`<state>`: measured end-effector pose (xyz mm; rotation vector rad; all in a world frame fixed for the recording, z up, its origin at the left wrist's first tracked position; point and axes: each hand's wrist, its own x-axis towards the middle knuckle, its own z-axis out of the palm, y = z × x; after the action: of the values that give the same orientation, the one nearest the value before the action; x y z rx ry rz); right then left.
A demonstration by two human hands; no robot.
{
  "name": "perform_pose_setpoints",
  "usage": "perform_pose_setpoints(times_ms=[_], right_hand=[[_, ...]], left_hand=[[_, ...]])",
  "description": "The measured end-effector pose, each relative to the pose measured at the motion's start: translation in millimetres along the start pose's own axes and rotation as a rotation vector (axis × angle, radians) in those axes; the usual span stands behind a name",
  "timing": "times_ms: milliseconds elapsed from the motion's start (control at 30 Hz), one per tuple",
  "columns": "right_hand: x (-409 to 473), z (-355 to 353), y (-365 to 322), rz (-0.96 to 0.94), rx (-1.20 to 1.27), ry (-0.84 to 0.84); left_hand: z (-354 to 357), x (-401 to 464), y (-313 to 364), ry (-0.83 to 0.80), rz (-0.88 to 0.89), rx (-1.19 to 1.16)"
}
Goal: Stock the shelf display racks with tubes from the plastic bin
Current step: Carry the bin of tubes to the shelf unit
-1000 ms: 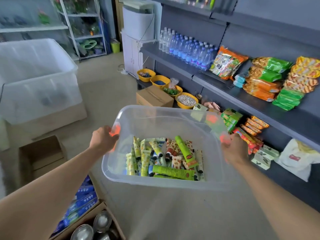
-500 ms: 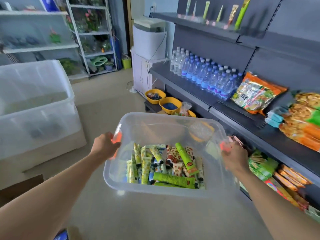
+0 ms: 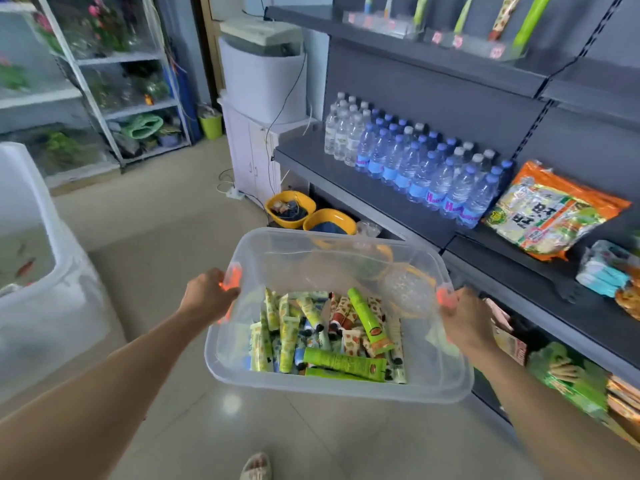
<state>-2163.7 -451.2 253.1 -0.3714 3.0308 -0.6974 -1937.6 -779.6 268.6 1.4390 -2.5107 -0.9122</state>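
Tubes [image 3: 325, 336] lie heaped in the clear plastic bin [image 3: 433, 382], carried above the floor with the left hand [image 3: 207, 296] and right hand [image 3: 465, 320] curled round its side rims. Beside it, dark shelves [image 3: 381, 192] carry water bottles [image 3: 415, 164]; yellow bowls [image 3: 291, 209] sit below.

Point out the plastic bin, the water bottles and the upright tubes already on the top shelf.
plastic bin [image 3: 346, 391]: head view, near wall.
water bottles [image 3: 420, 174]: head view, a bottle's body mid-group.
upright tubes [image 3: 528, 20]: head view, body of the bright green tube.
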Motion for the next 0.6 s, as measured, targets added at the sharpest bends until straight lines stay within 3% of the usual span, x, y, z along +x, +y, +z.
perform_pose_setpoints(times_ms=[267, 600], right_hand=[[74.6, 58.4, -47.9, 0.175, -0.086, -0.022], [177.7, 147.8, -54.1, 0.418, 0.036, -0.060]], left_hand=[[-1.7, 169.2, 40.3, -0.121, 0.105, 0.113], [72.6, 335.3, 100.3, -0.259, 0.161, 0.258]])
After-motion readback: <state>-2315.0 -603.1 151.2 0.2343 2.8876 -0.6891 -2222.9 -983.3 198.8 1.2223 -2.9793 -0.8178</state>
